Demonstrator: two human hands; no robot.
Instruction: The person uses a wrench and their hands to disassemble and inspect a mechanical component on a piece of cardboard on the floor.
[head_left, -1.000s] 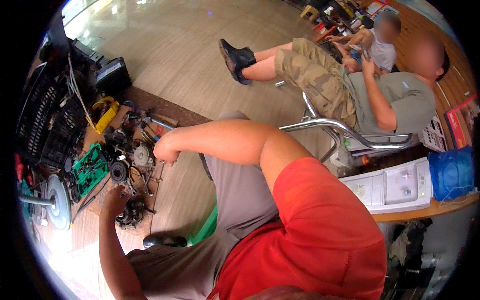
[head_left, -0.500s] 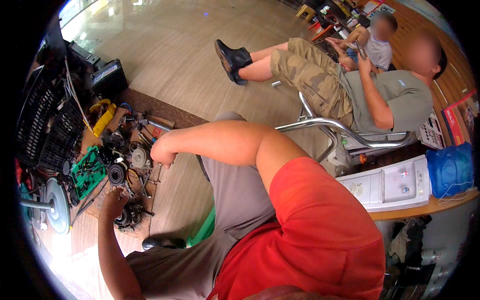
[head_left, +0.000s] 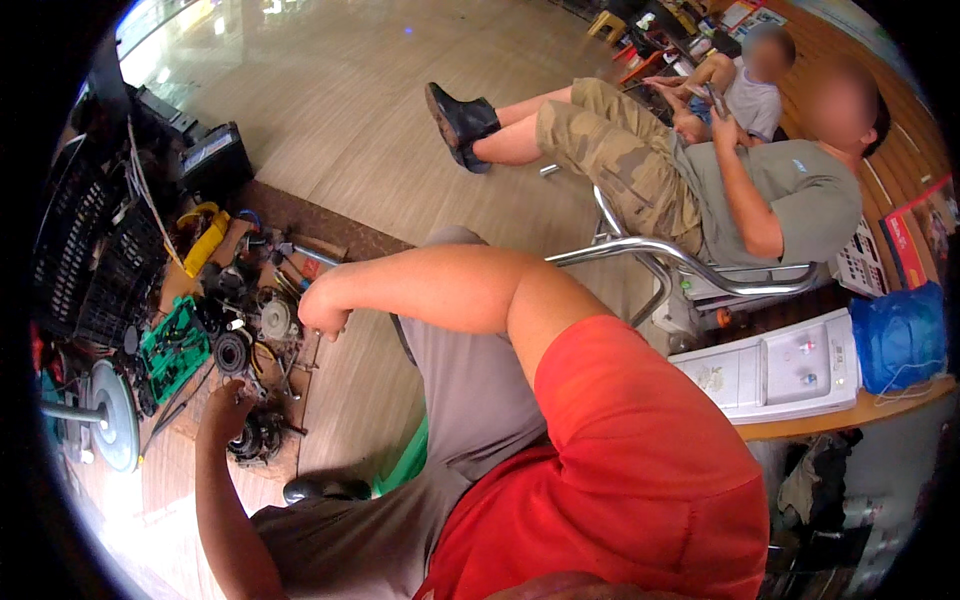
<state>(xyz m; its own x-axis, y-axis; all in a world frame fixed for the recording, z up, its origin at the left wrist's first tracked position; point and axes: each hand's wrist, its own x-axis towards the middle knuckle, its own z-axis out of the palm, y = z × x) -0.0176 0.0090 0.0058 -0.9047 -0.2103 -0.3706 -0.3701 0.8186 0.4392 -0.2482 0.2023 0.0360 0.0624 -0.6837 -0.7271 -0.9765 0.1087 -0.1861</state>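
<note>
My left hand (head_left: 230, 405) reaches over the dark round metal machine part (head_left: 258, 437) at the near end of a work board. Its fingers are bent together beside the part's upper edge; whatever is between them is too small to make out. Farther right, my right hand (head_left: 325, 308) hangs at the board's right edge with its fingers curled downward, and the back of the hand hides any held thing. A grey round metal housing (head_left: 277, 318) lies just left of it. Between the hands sits a black ring-shaped part (head_left: 232, 354).
Left of the parts lie a green tool case (head_left: 175, 352), a yellow tool (head_left: 207, 243) and black crates (head_left: 120, 255). A black battery (head_left: 215, 160) stands beyond. A person sits on a metal-framed chair (head_left: 690, 270) at the right, near a white water dispenser (head_left: 770, 368). Another person sits farther back.
Both hands stay nearly in place, the right one shifting only slightly. The whole view has moved a little.
</note>
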